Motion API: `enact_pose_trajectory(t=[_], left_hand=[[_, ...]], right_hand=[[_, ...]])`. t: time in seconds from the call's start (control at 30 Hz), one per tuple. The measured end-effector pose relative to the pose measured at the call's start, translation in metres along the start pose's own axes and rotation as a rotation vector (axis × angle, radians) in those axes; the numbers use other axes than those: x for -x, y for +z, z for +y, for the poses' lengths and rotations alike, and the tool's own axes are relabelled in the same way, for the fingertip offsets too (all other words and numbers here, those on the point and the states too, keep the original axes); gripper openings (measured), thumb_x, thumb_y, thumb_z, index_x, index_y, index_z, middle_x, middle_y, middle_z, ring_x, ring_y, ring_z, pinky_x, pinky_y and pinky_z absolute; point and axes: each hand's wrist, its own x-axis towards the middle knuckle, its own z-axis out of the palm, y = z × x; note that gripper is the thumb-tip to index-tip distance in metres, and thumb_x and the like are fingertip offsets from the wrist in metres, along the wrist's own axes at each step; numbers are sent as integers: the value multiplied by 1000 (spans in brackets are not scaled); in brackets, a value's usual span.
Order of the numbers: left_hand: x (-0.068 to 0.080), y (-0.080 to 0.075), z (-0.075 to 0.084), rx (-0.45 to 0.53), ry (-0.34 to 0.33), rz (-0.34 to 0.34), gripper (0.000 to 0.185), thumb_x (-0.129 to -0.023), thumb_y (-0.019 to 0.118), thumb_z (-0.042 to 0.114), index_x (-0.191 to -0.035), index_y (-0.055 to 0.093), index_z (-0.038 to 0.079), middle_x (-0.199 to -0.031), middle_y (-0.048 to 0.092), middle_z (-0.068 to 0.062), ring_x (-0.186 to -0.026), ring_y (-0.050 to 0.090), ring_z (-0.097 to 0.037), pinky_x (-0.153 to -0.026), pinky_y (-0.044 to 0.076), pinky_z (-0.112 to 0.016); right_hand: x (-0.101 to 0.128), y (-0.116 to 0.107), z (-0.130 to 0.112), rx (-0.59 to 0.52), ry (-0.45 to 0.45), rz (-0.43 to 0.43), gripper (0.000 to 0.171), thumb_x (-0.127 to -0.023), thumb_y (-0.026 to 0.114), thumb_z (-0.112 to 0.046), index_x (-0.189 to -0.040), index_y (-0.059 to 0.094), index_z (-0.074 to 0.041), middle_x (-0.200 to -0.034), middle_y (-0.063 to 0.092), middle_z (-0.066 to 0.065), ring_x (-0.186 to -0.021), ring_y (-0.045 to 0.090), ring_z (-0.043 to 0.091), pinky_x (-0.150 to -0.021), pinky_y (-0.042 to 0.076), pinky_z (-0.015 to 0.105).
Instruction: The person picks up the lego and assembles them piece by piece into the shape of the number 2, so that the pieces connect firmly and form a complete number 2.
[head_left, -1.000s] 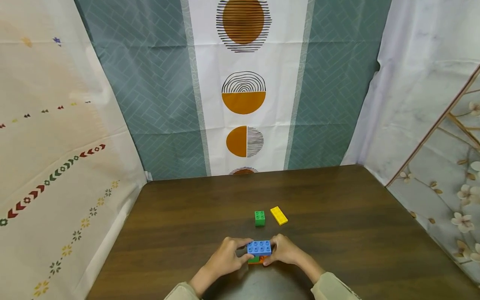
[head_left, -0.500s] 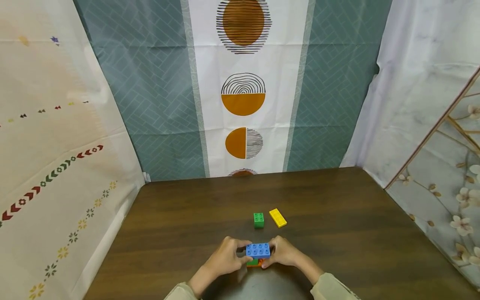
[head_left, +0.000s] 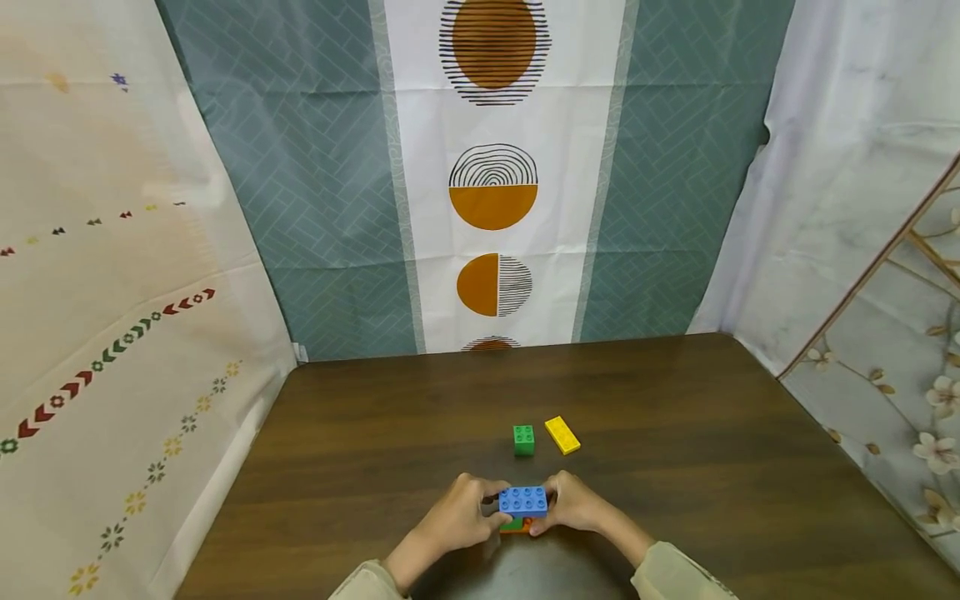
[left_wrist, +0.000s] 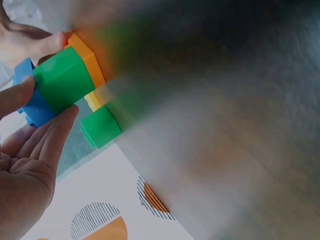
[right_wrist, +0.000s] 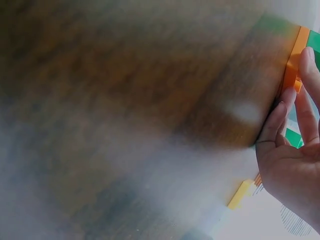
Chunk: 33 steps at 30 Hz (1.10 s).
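Observation:
A blue eight-stud toy brick (head_left: 522, 502) sits on a green brick (left_wrist: 64, 80), which stands on an orange piece (left_wrist: 87, 61) at the bottom of the stack. My left hand (head_left: 459, 514) pinches the blue brick from the left, thumb at its near side and fingers at its far side. From the right, my right hand (head_left: 576, 503) grips the stack, its thumb (right_wrist: 308, 62) low against the orange piece. Part of the orange piece's top shows uncovered beside the green brick. The right hand's fingers partly hide the stack's right end.
Beyond the hands, a small green four-stud brick (head_left: 523, 440) stands on the dark wooden table (head_left: 360, 433). Right of it lies a flat yellow piece (head_left: 562, 435), set at a slant. Patterned cloths hang behind the table and along both sides.
The head view shifts slightly. Both hands stay at the stack with much the same hold, and the loose green and yellow pieces lie where they were.

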Motion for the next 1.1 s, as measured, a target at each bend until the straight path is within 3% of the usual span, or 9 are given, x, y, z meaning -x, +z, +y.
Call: enact_pose_trajectory(t=[0.4, 0.57, 0.77, 1.1], left_hand=[[-1, 7, -2, -21, 45, 82, 29, -85, 74, 8, -112, 69, 0, -102, 75, -12, -92, 72, -16, -75, 59, -22], [5, 9, -2, -24, 19, 67, 29, -86, 74, 12, -113, 69, 2, -104, 75, -11, -93, 72, -18, -75, 59, -23], [11, 11, -2, -61, 36, 54, 27, -88, 71, 14, -113, 68, 3, -105, 75, -10, -94, 71, -16, -76, 59, -22], [7, 12, 0, -78, 56, 76, 27, -87, 73, 9, -112, 68, 1, -106, 74, -12, -94, 71, -17, -78, 59, -24]], right_hand=[[-1, -6, -1, -9, -20, 17, 28, -69, 88, -10, -88, 73, 4, -79, 67, 4, -70, 53, 9, -60, 44, 18], [2, 0, 2, -38, -6, -1, 28, -71, 87, -11, -90, 73, 3, -80, 67, 3, -69, 54, 9, -59, 44, 18], [6, 6, 4, -56, -14, -22, 28, -72, 86, -11, -92, 72, 3, -82, 64, 3, -69, 54, 10, -57, 44, 18], [8, -6, 6, -45, -42, -88, 34, -77, 82, -14, -100, 69, 7, -88, 61, 5, -75, 59, 7, -61, 49, 15]])
